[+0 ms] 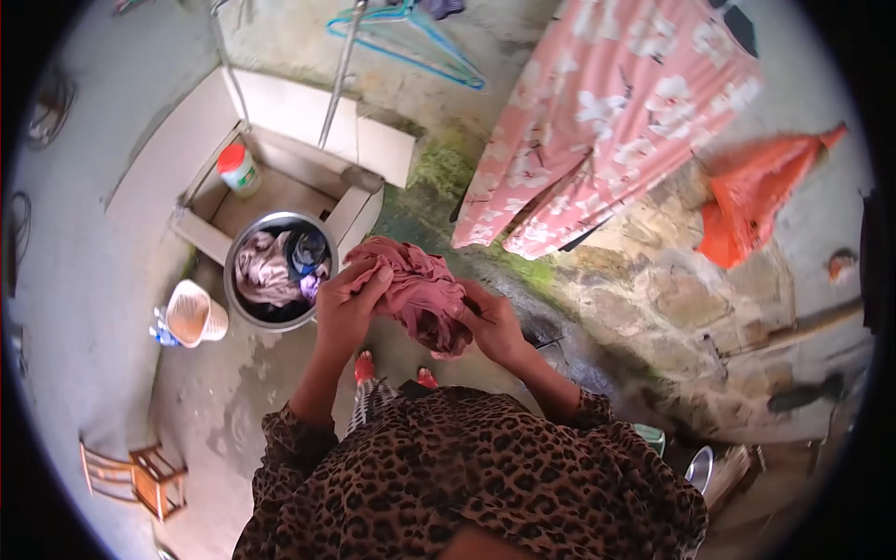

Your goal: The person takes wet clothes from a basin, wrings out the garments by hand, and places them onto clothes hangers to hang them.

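Observation:
A bunched, crumpled pink cloth (411, 285) hangs between my two hands in the middle of the view. My left hand (352, 294) grips its left side, thumb on top. On the right side, my right hand (490, 322) pinches the cloth's edge. Just left of my left hand stands a round metal basin (282, 326) holding pale pink, dark and purple clothes (266, 271). The basin rests at the corner of a low tiled trough.
A red-lidded container (238, 170) stands in the tiled trough (207, 235). Nearby is a white basket (213, 320). Floral pink trousers (607, 121) and blue hangers (406, 42) hang above. An orange-red bag (756, 201) is at right, a wooden chair (145, 478) at lower left.

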A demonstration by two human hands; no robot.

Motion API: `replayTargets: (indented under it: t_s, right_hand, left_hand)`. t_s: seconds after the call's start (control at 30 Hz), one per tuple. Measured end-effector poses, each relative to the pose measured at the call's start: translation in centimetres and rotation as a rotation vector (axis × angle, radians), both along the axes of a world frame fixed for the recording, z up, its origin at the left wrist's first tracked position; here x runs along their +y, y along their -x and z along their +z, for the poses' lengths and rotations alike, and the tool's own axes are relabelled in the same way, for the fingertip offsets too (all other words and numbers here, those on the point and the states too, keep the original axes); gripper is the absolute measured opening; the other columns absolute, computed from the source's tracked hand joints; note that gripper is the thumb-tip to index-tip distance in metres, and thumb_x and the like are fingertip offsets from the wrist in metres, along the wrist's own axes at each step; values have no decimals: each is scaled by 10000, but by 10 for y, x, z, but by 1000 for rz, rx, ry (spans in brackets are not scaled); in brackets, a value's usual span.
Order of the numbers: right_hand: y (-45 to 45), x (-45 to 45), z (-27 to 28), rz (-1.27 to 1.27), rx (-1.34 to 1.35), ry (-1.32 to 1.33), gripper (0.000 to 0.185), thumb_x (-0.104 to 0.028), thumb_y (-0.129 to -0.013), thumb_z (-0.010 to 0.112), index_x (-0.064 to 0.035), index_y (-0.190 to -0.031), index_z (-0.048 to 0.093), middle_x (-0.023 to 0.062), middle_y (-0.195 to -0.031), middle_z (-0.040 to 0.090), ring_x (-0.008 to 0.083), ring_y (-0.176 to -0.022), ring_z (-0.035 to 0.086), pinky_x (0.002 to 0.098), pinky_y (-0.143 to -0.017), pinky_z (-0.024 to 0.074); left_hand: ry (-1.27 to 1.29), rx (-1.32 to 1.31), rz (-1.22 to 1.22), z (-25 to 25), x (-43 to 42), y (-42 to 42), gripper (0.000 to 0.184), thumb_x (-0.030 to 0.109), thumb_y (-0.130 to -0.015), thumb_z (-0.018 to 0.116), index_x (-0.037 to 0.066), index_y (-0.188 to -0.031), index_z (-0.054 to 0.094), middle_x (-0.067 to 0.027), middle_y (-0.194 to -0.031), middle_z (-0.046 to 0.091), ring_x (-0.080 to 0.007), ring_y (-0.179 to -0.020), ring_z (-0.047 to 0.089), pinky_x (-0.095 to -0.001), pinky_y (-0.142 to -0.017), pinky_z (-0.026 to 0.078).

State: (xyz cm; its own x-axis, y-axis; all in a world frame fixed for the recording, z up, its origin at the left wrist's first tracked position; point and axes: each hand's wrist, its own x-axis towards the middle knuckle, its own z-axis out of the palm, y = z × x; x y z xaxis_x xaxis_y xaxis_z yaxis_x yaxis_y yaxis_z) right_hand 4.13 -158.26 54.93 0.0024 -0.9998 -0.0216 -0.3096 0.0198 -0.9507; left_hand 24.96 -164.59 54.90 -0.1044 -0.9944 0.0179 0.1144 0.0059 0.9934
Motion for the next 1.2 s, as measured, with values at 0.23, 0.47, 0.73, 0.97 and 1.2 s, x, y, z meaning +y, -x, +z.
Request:
replayTargets:
  t_s: [0.23,0.47,0.73,0.97,1.2]
  right_hand:
    - [8,8,27,-91,278,162,343,-154,-875,636,6,-1171,571,103,-701,607,87,-617,527,292,-582,457]
    - [11,-15,77,146,-53,22,494,-289,-751,796,-5,-1089,576,17,-868,624,73,-801,548,260,-698,446]
    - [13,-27,103,-50,-550,106,204,-224,-868,663,-53,-966,610,-17,-888,638,74,-785,568,242,-677,458]
    - [38,-42,142,-220,-747,412,151,-159,-849,669,-31,-914,622,7,-857,638,82,-735,556,226,-694,445]
    - [14,-38,159,-3,-1003,58,606,-438,-792,699,3,-1190,579,116,-1126,630,215,-1030,592,369,-946,432]
  left_hand:
    - [309,-395,-88,70,-11,-4,259,213,-829,708,-40,-859,667,-9,-612,582,-36,-581,467,-222,-519,397]
    - [227,-45,-125,123,-38,-3,244,228,-881,655,-14,-911,659,38,-682,574,-30,-583,465,-194,-536,402]
    - [199,388,-410,159,-66,-18,197,218,-933,587,40,-1001,635,14,-849,620,-61,-764,551,-223,-710,446]
    - [125,422,-286,149,-88,-46,246,203,-887,653,0,-1026,643,-37,-936,656,-100,-875,583,-249,-812,439]
    - [327,471,-261,153,-97,-45,291,215,-897,640,-9,-1081,613,-50,-983,647,-113,-900,581,-262,-843,449]
